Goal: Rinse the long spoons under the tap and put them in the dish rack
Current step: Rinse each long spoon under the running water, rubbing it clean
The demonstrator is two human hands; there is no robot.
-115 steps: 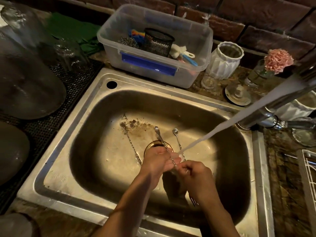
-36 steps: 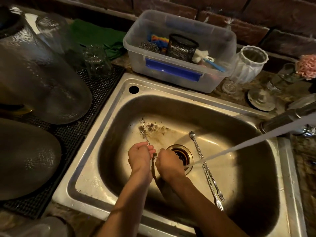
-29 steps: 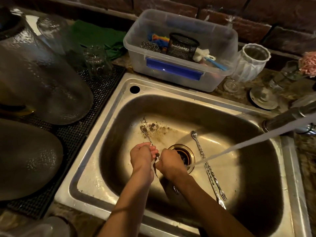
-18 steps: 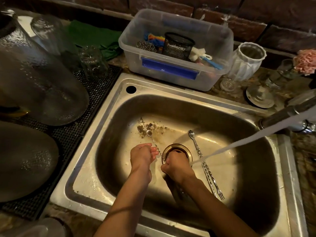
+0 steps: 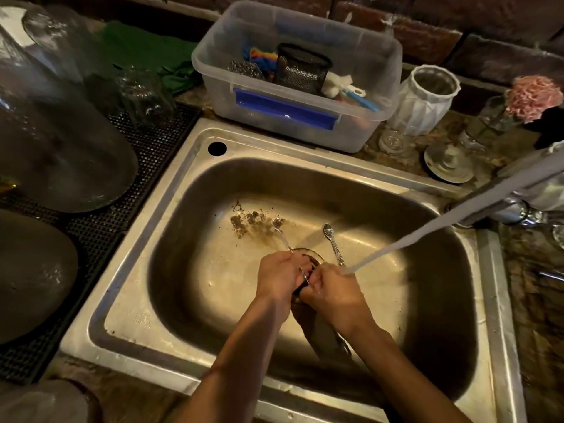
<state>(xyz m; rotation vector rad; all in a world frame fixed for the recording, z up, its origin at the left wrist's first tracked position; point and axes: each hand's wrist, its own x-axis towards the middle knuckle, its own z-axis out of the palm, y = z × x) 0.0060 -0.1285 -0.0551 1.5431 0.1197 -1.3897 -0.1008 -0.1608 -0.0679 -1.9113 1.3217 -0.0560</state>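
- Both forearms come in from the bottom edge and meet over the middle of the steel sink.
- Left hand: fingers curled shut around the twisted stem of a long spoon; its bowl sticks out past the hand toward the back-left, over the brown grime patch on the sink floor.
- Right hand: closed, pressed up against the left hand on the same stem. Exact finger contact is hidden between the two hands.
- Water stream runs diagonally from the right and lands on top of the right hand.
- Drain sits just behind the hands, partly covered by them.
- Second long spoon lies on the sink floor just right of the drain, bowl pointing away, stem running under the right hand. Not held.
- Tap is at the sink's right rim, blurred.
- Left of the sink: black mesh mat with upturned glassware on it.
- Behind the sink: clear plastic tub with a blue latch, holding a black mesh cup, a steel scourer and brushes.
- Right of the tub: white ribbed vase, then a pink flower in a glass.
- Brick wall at the very back.
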